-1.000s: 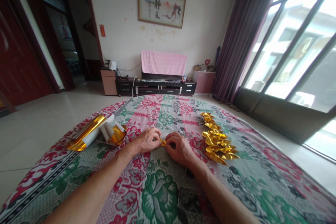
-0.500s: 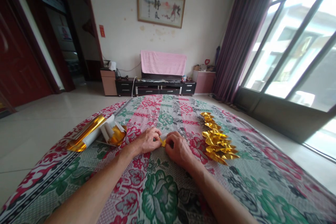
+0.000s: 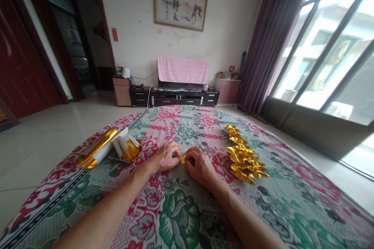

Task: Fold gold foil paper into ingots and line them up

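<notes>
A small piece of gold foil paper, white on its other side, is held between my two hands over the middle of the table. My left hand pinches its left end with thumb and fingers. On the right end, the curled fingers of my right hand grip it. Most of the paper is hidden behind my fingers. To the right stands a row of folded gold paper pieces, shaped like pointed boats and nested together. Left of my hands lie a stack of gold foil sheets and a looser gold-and-white bundle.
The round table wears a flowered cloth in red, green and grey. Beyond it, a low black TV cabinet stands against the wall, with a pink towel draped over the television. A purple curtain hangs by the window.
Both hands stay at the same spot, still pinching the gold paper, with hardly any finger movement. The whole view has shifted very slightly.
</notes>
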Demonstrator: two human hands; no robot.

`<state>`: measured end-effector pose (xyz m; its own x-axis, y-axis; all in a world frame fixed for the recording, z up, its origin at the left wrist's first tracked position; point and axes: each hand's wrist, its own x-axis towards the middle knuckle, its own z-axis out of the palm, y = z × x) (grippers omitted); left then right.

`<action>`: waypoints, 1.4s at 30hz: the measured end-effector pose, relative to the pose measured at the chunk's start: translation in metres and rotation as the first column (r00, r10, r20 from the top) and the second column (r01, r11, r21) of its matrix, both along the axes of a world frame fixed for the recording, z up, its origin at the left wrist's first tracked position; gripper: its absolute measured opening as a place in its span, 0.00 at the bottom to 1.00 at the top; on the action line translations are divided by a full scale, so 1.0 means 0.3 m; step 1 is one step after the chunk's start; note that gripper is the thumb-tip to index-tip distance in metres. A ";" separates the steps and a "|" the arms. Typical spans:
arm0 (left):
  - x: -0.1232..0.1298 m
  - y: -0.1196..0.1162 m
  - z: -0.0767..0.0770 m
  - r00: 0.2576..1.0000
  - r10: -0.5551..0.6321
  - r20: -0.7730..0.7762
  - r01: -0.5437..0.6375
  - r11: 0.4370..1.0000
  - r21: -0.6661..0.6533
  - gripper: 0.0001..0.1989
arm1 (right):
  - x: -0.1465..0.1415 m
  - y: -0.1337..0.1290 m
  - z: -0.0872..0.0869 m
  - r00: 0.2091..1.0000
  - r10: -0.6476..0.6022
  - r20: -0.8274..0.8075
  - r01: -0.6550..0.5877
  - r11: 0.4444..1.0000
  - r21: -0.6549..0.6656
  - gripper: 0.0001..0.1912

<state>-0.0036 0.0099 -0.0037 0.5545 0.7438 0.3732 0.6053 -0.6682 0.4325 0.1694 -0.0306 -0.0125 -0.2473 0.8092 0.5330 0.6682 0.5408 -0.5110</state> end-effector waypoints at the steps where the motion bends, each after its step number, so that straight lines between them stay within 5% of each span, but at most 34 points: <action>1: 0.001 0.000 0.001 1.000 -0.002 -0.006 0.002 1.000 0.005 0.04 | 0.001 0.000 0.000 1.000 0.000 0.000 0.000 1.000 0.001 0.07; 18: 0.001 -0.006 0.016 1.000 -0.020 -0.006 0.020 0.998 -0.054 0.05 | 0.002 -0.005 0.005 0.997 0.070 -0.008 -0.070 0.997 -0.014 0.10; 29: -0.012 0.013 -0.015 0.998 -0.057 0.033 0.059 0.997 -0.043 0.05 | -0.025 -0.001 0.004 0.996 -0.068 0.051 0.071 0.996 -0.046 0.07; 42: -0.015 0.014 -0.018 0.998 -0.062 0.004 0.062 0.997 -0.044 0.06 | 0.008 0.018 -0.004 0.999 0.034 0.022 -0.032 0.995 -0.095 0.13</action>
<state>-0.0081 0.0139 -0.0091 0.5993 0.7236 0.3424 0.5618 -0.6849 0.4640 0.1718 -0.0251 -0.0135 -0.2864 0.8467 0.4485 0.6629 0.5131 -0.5453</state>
